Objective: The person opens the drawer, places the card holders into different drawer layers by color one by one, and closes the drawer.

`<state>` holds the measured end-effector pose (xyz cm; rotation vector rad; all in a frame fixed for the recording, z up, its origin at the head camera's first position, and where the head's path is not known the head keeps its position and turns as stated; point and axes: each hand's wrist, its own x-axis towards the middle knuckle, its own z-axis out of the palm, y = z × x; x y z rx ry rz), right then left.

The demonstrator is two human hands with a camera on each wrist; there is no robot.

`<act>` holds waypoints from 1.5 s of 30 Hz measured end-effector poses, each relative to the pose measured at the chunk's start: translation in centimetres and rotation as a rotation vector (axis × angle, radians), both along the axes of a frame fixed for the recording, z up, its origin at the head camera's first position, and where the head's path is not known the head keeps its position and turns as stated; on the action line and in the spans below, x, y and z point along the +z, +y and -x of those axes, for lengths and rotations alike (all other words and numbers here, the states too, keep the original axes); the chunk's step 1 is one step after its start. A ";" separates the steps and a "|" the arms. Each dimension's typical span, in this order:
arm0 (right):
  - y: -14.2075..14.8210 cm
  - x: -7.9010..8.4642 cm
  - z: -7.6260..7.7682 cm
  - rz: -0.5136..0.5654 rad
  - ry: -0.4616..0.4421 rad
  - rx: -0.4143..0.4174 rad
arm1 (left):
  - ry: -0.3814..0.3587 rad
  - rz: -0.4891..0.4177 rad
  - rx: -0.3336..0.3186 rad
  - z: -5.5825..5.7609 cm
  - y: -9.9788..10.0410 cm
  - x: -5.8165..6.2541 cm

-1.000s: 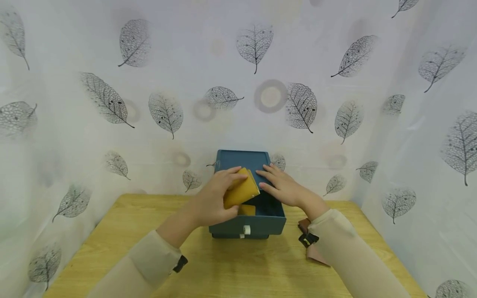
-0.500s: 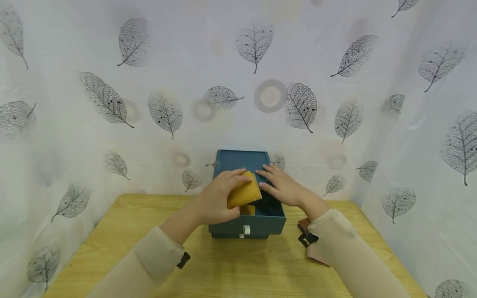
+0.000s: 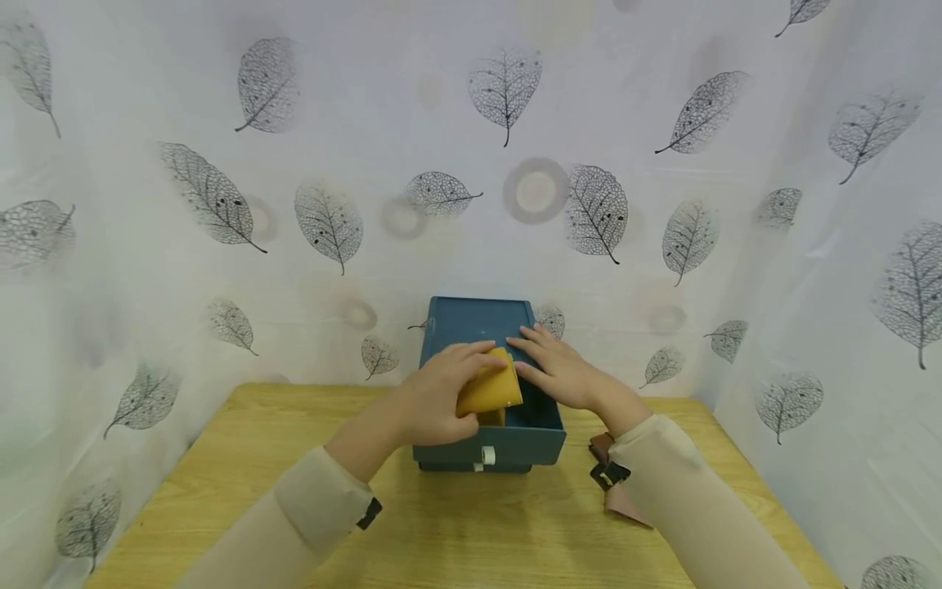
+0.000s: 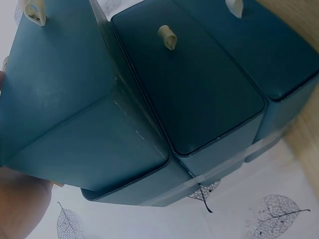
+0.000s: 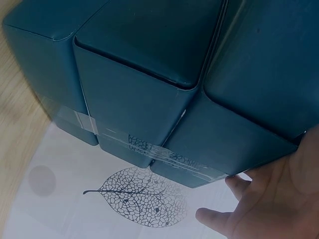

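Note:
A blue drawer unit stands at the middle of the table, its top drawer pulled out. My left hand holds a yellow wallet over that drawer, fingers across its upper side and thumb below. Part of another yellow piece shows inside the drawer, beneath the wallet. With fingers spread, my right hand rests at the unit's right top edge. In the left wrist view, the drawer front juts out and hides most of the left hand. The right wrist view shows the right hand beside the unit's wall.
Brown and pink folded leather-like pieces lie on the table to the right, partly behind the right sleeve. A white leaf-print curtain hangs behind and at both sides. The drawers have small white pull loops.
My left hand has shifted slightly right and down with the yellow wallet, lower over the drawer. The right hand has stayed in place.

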<state>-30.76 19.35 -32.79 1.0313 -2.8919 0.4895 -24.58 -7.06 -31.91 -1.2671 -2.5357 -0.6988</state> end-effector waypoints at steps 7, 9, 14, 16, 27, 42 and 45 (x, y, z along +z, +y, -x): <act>0.0 0.0 0.1 0.000 -0.002 0.003 | -0.031 -0.015 -0.027 -0.3 -0.2 -0.1; -0.1 0.1 0.0 0.001 -0.010 0.003 | -0.028 -0.018 -0.032 -0.4 -0.2 -0.2; 0.0 0.1 -0.1 0.002 -0.020 -0.002 | -0.017 -0.022 -0.030 -0.6 -0.3 -0.2; 0.0 0.1 -0.1 0.000 -0.016 -0.004 | -0.020 -0.025 -0.029 -0.7 -0.3 -0.2; 0.0 0.2 -0.1 -0.006 -0.015 -0.008 | -0.010 -0.045 -0.027 -0.8 -0.4 -0.5; -0.1 0.1 -0.1 -0.002 -0.013 -0.010 | 0.001 -0.044 -0.030 -1.0 -0.6 -0.8; 0.0 0.0 0.0 -0.003 -0.007 -0.011 | 0.007 -0.050 -0.033 -1.0 -0.7 -1.0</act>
